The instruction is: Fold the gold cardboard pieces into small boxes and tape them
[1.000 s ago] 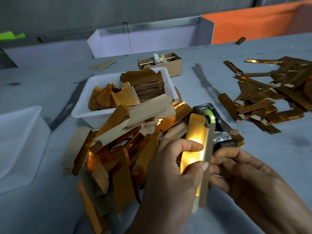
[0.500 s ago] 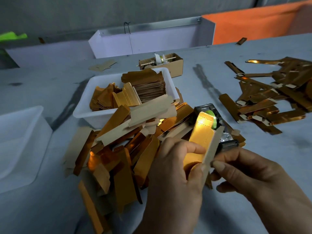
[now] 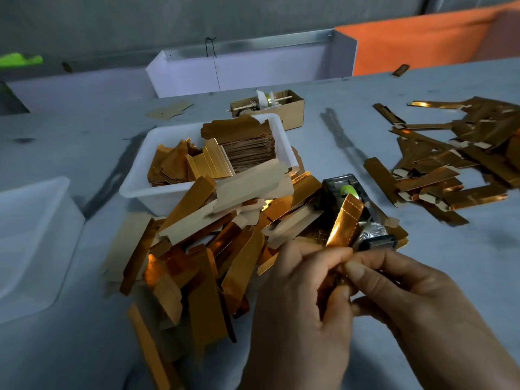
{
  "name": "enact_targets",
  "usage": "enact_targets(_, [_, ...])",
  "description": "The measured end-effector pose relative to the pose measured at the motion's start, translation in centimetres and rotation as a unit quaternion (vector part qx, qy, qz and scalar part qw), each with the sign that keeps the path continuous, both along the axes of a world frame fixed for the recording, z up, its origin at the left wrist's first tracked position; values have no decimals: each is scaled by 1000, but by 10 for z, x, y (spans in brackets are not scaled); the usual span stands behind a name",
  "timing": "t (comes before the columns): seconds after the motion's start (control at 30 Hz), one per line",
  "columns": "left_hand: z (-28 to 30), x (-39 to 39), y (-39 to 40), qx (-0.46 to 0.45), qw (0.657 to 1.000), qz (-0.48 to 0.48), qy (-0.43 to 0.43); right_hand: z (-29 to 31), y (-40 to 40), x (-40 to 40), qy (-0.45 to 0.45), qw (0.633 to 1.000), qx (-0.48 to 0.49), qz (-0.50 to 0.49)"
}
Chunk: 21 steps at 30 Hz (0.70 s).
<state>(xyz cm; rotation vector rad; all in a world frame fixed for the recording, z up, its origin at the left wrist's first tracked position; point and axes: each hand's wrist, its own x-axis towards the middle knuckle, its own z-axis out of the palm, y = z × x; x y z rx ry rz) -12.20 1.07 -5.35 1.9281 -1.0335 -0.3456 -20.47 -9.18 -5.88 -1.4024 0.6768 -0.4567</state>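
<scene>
Both my hands hold one gold cardboard piece (image 3: 344, 220) above the table.

My left hand (image 3: 301, 299) grips its lower end with curled fingers, and my right hand (image 3: 408, 294) pinches the same end between thumb and forefinger. The piece tilts up and away, its top in front of the tape dispenser (image 3: 356, 209). A loose heap of gold pieces (image 3: 202, 249) lies just left, against the white tray (image 3: 140, 190); more lie on the grey table (image 3: 323, 142), far right.
</scene>
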Motion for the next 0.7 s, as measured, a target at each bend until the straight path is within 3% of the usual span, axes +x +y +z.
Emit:
enact_targets(0.2, [1, 5, 3, -20, 993, 13, 112, -3, -7, -7, -11, 995, 34, 90])
enact_targets(0.33, [3, 13, 7, -28, 978, 0, 206, -1, -10, -12, -58, 975, 177, 118])
enact_targets(0.47, [1, 16, 7, -24, 979, -2, 202, -11, -14, -15, -58, 978, 197, 16])
enact_targets(0.7, [-2, 7, 5, -21, 987, -4, 158, -10, -2, -1, -40, 993, 115, 6])
